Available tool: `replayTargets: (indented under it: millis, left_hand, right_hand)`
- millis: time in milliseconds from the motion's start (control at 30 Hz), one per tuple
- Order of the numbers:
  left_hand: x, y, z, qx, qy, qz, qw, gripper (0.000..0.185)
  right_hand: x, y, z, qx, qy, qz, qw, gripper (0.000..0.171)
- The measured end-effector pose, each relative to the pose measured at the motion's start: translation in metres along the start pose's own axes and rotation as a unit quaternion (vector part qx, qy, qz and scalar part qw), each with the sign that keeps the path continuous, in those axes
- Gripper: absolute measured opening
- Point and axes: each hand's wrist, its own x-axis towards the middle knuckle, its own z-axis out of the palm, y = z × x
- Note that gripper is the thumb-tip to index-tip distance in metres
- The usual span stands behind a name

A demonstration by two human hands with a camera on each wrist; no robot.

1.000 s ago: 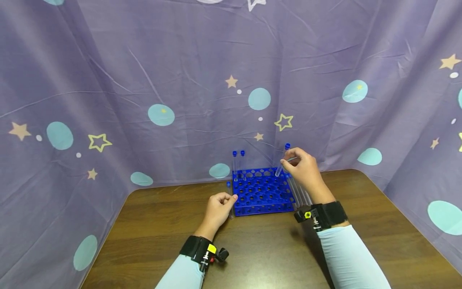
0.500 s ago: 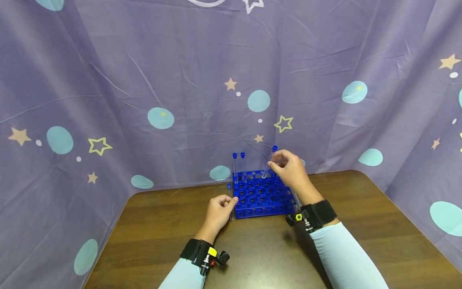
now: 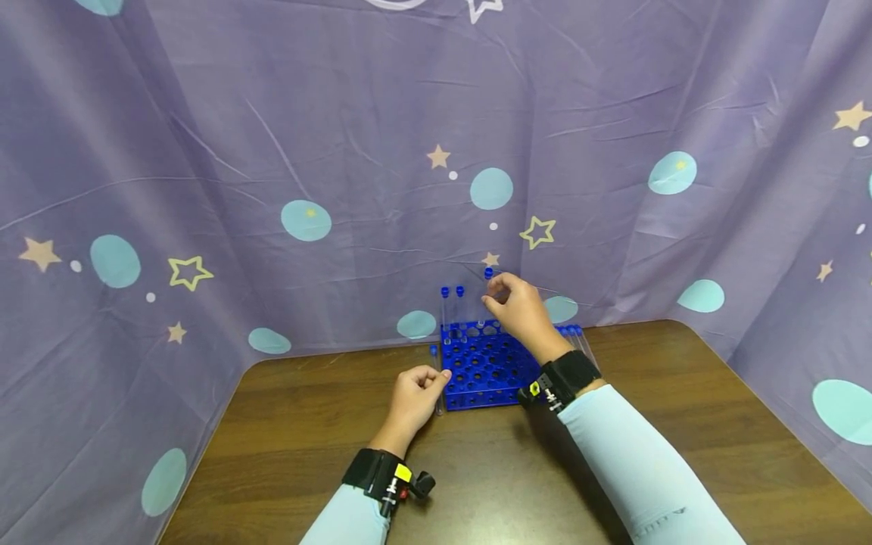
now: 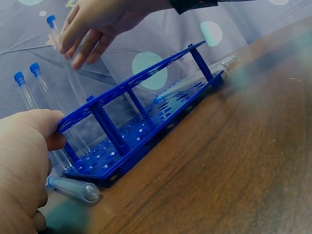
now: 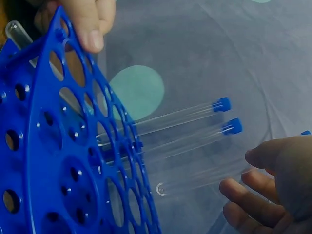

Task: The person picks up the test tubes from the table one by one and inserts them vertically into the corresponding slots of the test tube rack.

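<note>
Now faces a purple curtain (image 3: 388, 113) across a brown table (image 3: 306, 393). Steadies a blue rack (image 3: 481, 382) with the left hand (image 3: 412, 397), pinching its left edge between thumb and fingers. Pinches a tilted tube (image 5: 204, 181) below its cap (image 3: 488, 272) with the right hand (image 3: 519, 308), its tip by the rack's back row. Has two tubes (image 5: 175, 117) standing back left, one spare tube (image 4: 73, 187) lying beside the rack, others (image 3: 583, 344) to the right.

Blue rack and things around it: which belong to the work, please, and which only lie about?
Belong to the work:
blue rack, held by left hand
capped tube in right hand
two tubes standing in rack
likely also: loose tube at left, loose tubes at right

Only surroundings; nothing unrelated seems to lie about:
wooden table
patterned cloth
</note>
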Motion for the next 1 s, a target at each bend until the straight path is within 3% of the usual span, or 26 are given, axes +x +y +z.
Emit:
replayTargets:
  millis: [600, 1000]
  left_hand:
    - [-0.001, 0.002, 0.000, 0.006, -0.001, -0.002, 1.0000, 0.031]
    - [0.000, 0.000, 0.000, 0.003, -0.003, 0.001, 1.0000, 0.032]
  right_hand:
    - [0.009, 0.012, 0.026, -0.072, -0.042, 0.025, 0.996, 0.019]
    - [0.008, 0.018, 0.031, -0.074, -0.036, 0.028, 0.996, 0.016]
